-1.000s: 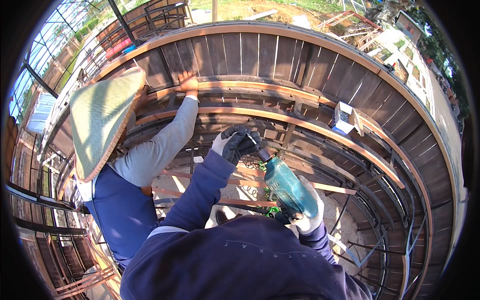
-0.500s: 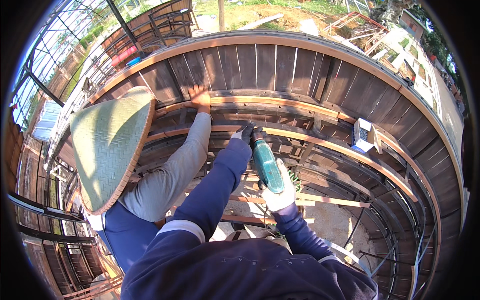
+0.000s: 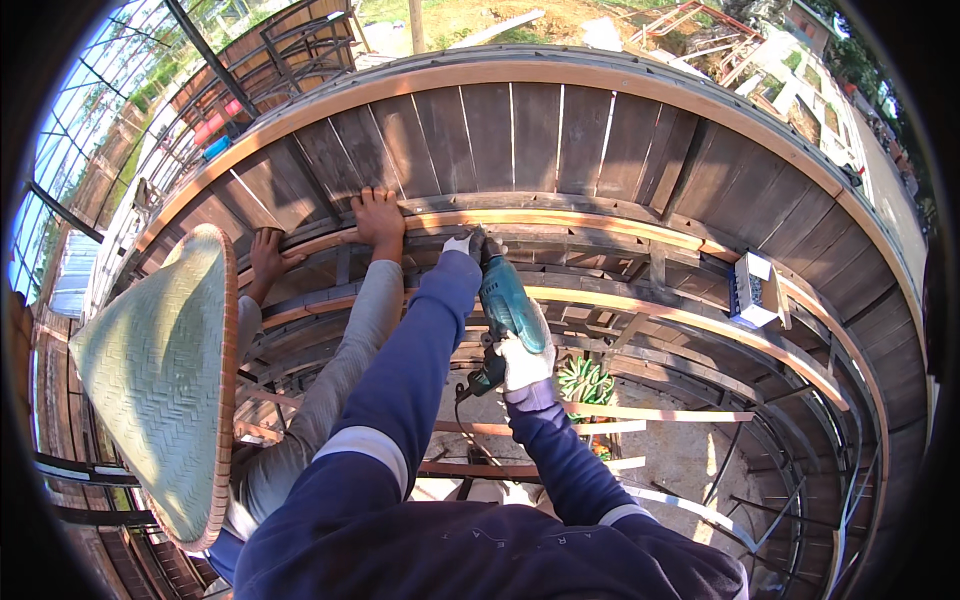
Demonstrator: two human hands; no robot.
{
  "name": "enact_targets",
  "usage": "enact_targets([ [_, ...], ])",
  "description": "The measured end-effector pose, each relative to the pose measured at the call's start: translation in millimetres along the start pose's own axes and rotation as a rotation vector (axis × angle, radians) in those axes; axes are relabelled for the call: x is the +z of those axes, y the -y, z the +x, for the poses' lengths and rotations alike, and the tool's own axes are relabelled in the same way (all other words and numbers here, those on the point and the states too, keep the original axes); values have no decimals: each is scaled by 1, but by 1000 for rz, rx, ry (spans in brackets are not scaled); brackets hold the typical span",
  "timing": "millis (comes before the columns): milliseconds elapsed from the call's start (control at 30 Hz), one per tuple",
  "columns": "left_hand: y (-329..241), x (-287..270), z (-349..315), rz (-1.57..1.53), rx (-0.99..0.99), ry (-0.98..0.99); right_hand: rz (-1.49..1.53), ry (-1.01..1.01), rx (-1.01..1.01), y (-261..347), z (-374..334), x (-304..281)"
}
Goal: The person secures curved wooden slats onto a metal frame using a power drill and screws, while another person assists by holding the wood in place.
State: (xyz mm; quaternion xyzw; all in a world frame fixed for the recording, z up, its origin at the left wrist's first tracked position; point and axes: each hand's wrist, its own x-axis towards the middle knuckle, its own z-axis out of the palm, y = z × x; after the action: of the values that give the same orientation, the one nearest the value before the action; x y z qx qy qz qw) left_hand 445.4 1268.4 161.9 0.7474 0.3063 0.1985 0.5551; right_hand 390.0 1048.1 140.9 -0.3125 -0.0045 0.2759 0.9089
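Observation:
My right hand point(image 3: 524, 362), in a white glove, is wrapped round the body of a teal power drill point(image 3: 508, 297). The drill points away from me, its nose at the upper curved wooden strip point(image 3: 560, 216). My left hand point(image 3: 464, 243), in a white glove with dark fingers, is closed at the drill's front end beside the strip; what its fingers hold is hidden. To the left, a co-worker's two bare hands lie on the same strip, one hand point(image 3: 378, 220) near mine and the other hand point(image 3: 268, 262) farther left.
A co-worker in a woven conical hat point(image 3: 165, 390) leans in close on my left. A small open box point(image 3: 757, 290) of dark small pieces sits on the strips at right. Curved dark planks point(image 3: 540, 130) rise ahead. Below are crossing wooden bars point(image 3: 660, 411) and green coils point(image 3: 585, 385).
The drill and both my hands have moved from the lower strip up to the upper one. The co-worker's hat has shifted left and down, and their second hand now shows on the strip.

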Motion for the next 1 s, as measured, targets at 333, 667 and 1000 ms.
enact_targets([
  [333,26,0,30,406,56,23,-395,-107,-120,-38,12,-10],
  [667,25,1,16,-99,-125,32,-299,-172,-5,-33,2,18],
  [1000,-10,-7,-113,-402,-402,228,-664,-107,-69,-10,4,43],
])
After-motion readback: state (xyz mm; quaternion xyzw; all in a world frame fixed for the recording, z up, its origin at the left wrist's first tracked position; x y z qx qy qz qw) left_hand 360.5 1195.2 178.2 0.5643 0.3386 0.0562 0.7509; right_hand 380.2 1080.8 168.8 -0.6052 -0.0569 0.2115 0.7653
